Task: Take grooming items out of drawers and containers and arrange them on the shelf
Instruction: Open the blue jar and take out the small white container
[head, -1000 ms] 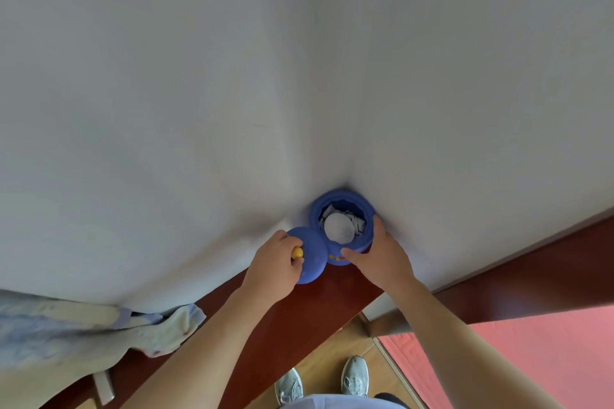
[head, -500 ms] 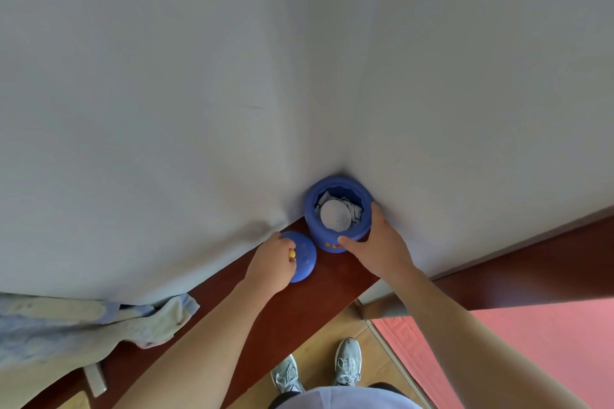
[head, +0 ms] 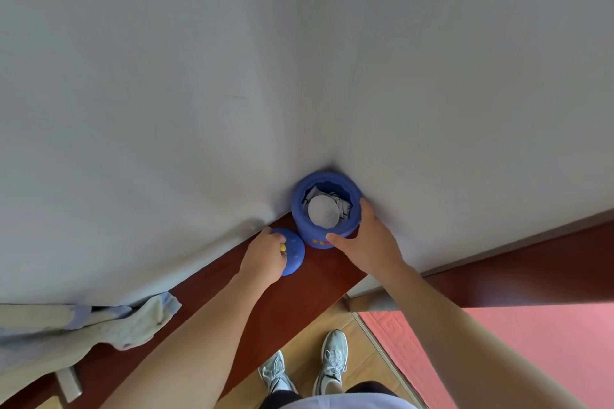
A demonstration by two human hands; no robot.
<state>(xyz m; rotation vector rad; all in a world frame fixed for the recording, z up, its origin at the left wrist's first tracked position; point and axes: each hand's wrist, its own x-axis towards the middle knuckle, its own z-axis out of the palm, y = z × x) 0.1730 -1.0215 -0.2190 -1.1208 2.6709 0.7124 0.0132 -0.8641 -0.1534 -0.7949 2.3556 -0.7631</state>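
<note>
A blue round jar (head: pixel 327 232) stands uncovered in the wall corner on a dark red wooden shelf (head: pixel 312 279). Inside it lie a white round pad (head: pixel 323 211) and several white packets. My right hand (head: pixel 367 239) grips the jar's right side, thumb on its front. The jar's blue domed lid (head: pixel 294 254) rests on the shelf just left of the jar. My left hand (head: pixel 264 257) holds the lid by its small yellow knob (head: pixel 282 247).
White walls meet in a corner right behind the jar. A crumpled pale cloth (head: pixel 99 325) lies on the shelf at the far left. Below are a wooden floor, my sneakers (head: pixel 309 365) and a pink mat (head: pixel 518 352) at the right.
My left hand has carried the lid away from the jar, down and to the left, and set it on the shelf. My right hand has kept its grip on the jar.
</note>
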